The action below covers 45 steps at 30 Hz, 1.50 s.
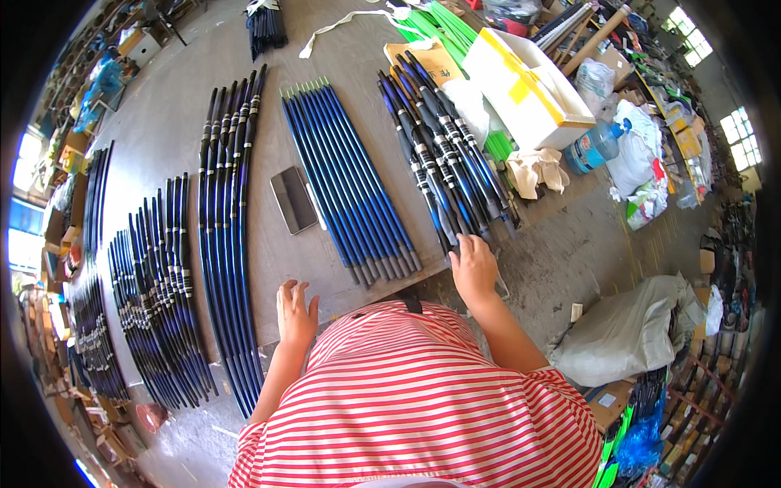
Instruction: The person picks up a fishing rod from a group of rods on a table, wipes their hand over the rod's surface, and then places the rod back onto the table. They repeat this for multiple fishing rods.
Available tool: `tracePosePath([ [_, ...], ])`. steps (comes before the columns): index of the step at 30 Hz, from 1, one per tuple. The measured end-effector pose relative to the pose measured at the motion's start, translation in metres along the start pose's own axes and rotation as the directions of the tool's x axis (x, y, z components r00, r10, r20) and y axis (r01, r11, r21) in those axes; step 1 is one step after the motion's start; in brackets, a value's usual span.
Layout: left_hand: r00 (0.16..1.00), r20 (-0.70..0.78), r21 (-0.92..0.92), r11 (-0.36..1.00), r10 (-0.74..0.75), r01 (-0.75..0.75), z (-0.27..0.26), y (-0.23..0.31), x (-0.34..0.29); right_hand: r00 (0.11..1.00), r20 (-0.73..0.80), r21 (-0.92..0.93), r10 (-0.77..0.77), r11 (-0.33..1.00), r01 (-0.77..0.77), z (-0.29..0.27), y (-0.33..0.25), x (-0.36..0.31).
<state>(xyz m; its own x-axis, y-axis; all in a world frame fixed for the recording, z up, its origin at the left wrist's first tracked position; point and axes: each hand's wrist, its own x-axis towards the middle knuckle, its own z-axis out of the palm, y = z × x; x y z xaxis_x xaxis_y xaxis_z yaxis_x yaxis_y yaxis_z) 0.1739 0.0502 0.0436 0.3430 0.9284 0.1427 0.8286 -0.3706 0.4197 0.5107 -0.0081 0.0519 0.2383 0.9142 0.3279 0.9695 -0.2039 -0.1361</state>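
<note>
My left hand (296, 314) hovers over the table's near edge with its fingers spread and nothing in them. My right hand (474, 270) is at the near ends of a pile of dark fishing rods (443, 150) with grey and silver bands. Its fingers are stretched toward a rod's butt; whether they touch it I cannot tell. Between the hands, farther in, a flat row of blue rod sections (350, 179) lies side by side, with grey near ends and thin pale-green far tips. A dark-screened phone (294, 201) rests left of that row.
More banded rods (228, 163) lie in groups on the left of the grey table (325, 276). At the far right are a white foam box (521, 85) with yellow tape, a large water bottle (594, 148) and a crumpled beige cloth (537, 171). A grey sack (622, 329) sits right of me.
</note>
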Motion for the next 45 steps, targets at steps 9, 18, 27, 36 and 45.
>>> tracePosePath([
  [9, 0.987, 0.013, 0.006, 0.987, -0.161, 0.161, 0.001, 0.057, -0.02, 0.956, 0.258, 0.224, 0.139, 0.954, -0.2, 0.025, 0.026, 0.011],
  [18, 0.992, 0.077, -0.236, 0.965, -0.1, 0.115, -0.017, 0.087, 0.009, 0.952, 0.254, 0.857, 0.17, 0.417, -0.303, 0.019, 0.012, 0.008],
  [27, 0.923, 0.316, -0.949, 0.066, 0.219, 0.309, -0.031, 0.146, 0.058, 0.965, 0.1, 0.989, -0.241, 0.132, -0.069, -0.053, -0.078, 0.035],
  [36, 0.962, 0.173, -0.955, 0.274, 0.213, 0.111, -0.051, 0.097, 0.039, 0.967, 0.072, 0.959, -0.245, 0.282, 0.001, -0.027, -0.105, 0.025],
  [45, 0.997, 0.07, -0.985, 0.155, -0.045, 0.076, -0.073, 0.032, 0.014, 0.978, 0.204, 0.253, 0.034, 0.964, -0.087, 0.08, -0.046, 0.002],
])
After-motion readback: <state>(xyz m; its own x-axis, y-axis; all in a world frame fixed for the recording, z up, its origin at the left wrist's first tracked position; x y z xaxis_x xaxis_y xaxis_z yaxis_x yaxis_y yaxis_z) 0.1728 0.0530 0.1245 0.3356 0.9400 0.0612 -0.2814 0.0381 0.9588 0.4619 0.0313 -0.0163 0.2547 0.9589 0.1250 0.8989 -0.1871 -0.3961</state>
